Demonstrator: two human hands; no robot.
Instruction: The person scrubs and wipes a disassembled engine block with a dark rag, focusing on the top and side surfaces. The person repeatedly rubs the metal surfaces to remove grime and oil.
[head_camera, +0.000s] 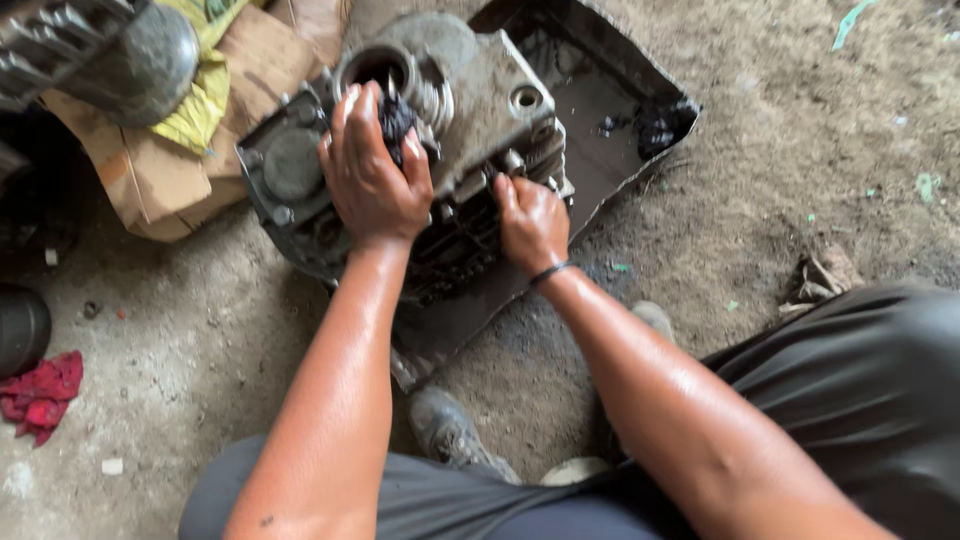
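The left hand (372, 175) is clamped on a wad of black, oil-soaked rag (396, 118), pressing it against the top of a greasy cast-metal gearbox housing (480, 95) beside a round bore (378, 68). The right hand (531, 222) curls closed over the lower edge of the same housing, fingers hooked into the dark, finned valve section (455, 245); the two hands sit near each other but apart, both on the casting.

The housing rests tilted in a shallow, dented sheet-metal drip tray (600, 160) on the dirt floor (800, 150), and a film of dark oil lies in the tray's far corner.

The likeliest trouble is slipping. Both forearms shine with oil, the casting looks slick, and it appears heavy and unevenly propped, so a hard wipe could shift it off its perch and pinch the right fingers underneath. The tray's torn, ragged rim looks sharp enough to cut a wrist that slides. Grit from the floor could also be carried into the open bore by the rag.

The casting is dull grey, rough and pitted, with bolt bosses and a circular cover at its left end. Behind it lie creased brown cardboard (150, 180), a yellow cloth (205, 95) and a toothed steel gear shaft (60, 45). A crumpled red rag (40, 395) lies on the floor at the left, and a worn grey shoe (445, 430) shows below.
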